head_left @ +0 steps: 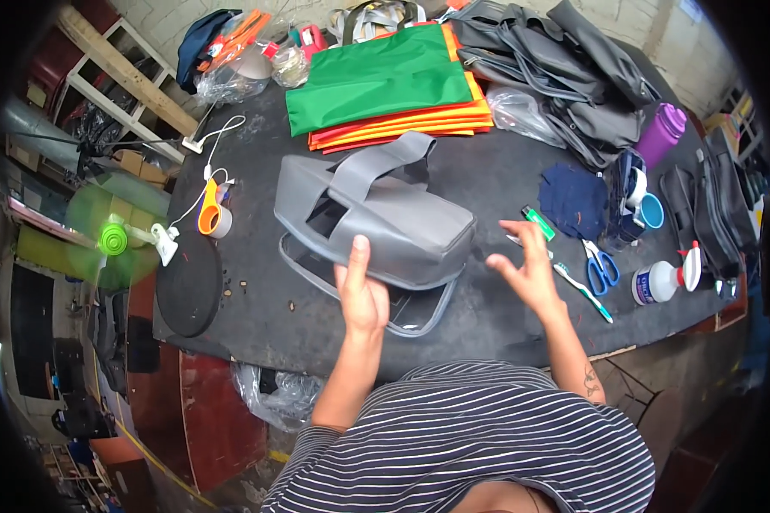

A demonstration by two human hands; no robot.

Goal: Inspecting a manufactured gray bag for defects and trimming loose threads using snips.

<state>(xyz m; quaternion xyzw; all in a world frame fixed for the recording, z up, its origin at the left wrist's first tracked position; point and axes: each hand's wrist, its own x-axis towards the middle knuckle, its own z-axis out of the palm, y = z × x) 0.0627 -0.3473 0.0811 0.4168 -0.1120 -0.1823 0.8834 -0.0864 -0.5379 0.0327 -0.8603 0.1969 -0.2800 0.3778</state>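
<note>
Mostly smooth grey bag (406,239), boxy, strap (370,175) arching overhead.

My left hand (364,299) and right hand (529,275) make 2 hands. 1 gray bag (402,232) is in the middle. At 12 o'clock from it, I see 1 green sheet (381,77) on 1 orange pile (402,134). At 2 o'clock, there is 1 purple bottle (661,135) and 1 dark heap (565,73), too mixed up to count. At 3 o'clock, I count 1 green lighter (539,224), 1 pair of scissors (604,275), 1 spray bottle (659,283) and 1 blue ring (652,211). At 4 o'clock, 1 toothbrush (583,293). At 8 o'clock, 1 round black mat (188,286). At 9 o'clock, 1 green fan (113,239).
</note>
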